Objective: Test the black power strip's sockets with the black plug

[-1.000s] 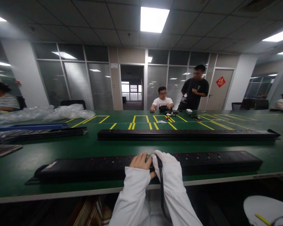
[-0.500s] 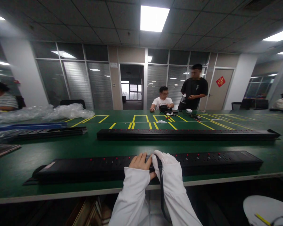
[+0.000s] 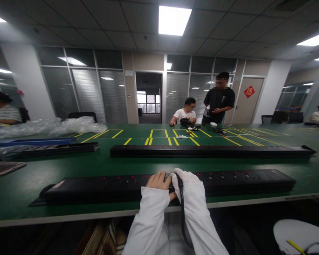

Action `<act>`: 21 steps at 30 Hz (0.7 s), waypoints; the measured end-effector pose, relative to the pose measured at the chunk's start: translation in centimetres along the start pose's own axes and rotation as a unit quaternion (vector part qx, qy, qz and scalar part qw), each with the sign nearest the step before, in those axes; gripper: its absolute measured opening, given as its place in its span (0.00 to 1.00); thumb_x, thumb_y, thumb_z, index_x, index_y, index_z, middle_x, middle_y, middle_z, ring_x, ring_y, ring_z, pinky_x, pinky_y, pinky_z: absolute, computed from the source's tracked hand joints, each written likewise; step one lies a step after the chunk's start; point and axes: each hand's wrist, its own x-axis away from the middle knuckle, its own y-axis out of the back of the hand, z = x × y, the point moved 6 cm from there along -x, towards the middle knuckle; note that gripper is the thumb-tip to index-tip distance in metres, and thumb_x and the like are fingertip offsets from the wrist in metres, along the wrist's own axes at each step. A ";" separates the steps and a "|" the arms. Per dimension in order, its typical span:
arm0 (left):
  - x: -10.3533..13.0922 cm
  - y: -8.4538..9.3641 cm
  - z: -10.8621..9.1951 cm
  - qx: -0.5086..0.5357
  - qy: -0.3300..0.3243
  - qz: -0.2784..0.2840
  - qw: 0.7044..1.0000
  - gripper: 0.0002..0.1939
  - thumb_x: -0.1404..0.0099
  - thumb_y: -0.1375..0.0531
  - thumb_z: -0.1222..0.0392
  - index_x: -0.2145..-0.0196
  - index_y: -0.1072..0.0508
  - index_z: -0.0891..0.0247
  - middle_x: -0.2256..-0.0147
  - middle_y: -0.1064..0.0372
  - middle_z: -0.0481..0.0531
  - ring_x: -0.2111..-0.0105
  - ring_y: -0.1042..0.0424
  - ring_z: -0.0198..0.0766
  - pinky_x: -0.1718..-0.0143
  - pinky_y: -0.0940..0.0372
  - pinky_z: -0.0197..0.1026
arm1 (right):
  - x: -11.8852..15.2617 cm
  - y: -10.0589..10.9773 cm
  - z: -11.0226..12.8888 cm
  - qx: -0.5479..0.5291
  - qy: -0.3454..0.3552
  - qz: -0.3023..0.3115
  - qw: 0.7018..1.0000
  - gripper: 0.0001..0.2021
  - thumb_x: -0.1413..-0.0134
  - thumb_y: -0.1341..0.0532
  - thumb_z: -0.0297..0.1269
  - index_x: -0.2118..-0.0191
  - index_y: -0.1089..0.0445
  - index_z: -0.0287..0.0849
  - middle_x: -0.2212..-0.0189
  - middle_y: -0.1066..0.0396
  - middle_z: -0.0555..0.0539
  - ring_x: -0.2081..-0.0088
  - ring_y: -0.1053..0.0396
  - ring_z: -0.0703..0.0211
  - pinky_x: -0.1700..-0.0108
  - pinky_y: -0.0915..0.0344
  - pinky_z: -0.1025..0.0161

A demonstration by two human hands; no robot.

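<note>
A long black power strip (image 3: 95,187) with red dots on top lies along the near edge of the green table (image 3: 77,163). My bare left hand (image 3: 159,181) rests over its middle, fingers together and bent around the strip. Beside it, touching, is my right hand (image 3: 187,179) in a white glove, its fingers curled at the strip's top. A black cable (image 3: 182,212) passes through the right hand and hangs down along the right sleeve. The fingertips and the spot beneath both hands are hidden.
A second black strip (image 3: 212,151) lies farther back, parallel. Clear plastic wrap (image 3: 79,124), metal profiles (image 3: 82,147) and a flat tablet-like object (image 3: 6,168) are at the left. Two people are across the table; others sit at far left and right. A white stool (image 3: 300,233) stands lower right.
The near strip's left end has shifted slightly right and up. Both hands stay in nearly the same place. The seated person across the table has turned their head.
</note>
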 end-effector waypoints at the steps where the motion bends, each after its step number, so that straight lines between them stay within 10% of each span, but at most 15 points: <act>1: 0.0 0.1 0.0 -0.003 0.001 0.004 1.000 0.25 0.51 0.43 0.49 0.55 0.30 0.57 0.56 0.31 0.57 0.56 0.33 0.49 0.58 0.41 0.47 | -0.1 0.0 0.0 0.000 0.000 0.002 1.000 0.16 0.43 0.49 0.46 0.57 0.35 0.40 0.62 0.33 0.48 0.63 0.35 0.65 0.59 0.36 0.60; 21: 0.1 -0.4 0.2 0.009 0.014 0.023 1.000 0.27 0.52 0.42 0.47 0.54 0.31 0.57 0.54 0.32 0.58 0.55 0.34 0.50 0.56 0.41 0.48 | -0.5 0.2 -0.2 -0.044 -0.003 -0.027 0.999 0.13 0.43 0.52 0.46 0.62 0.32 0.53 0.72 0.31 0.54 0.68 0.36 0.66 0.64 0.45 0.67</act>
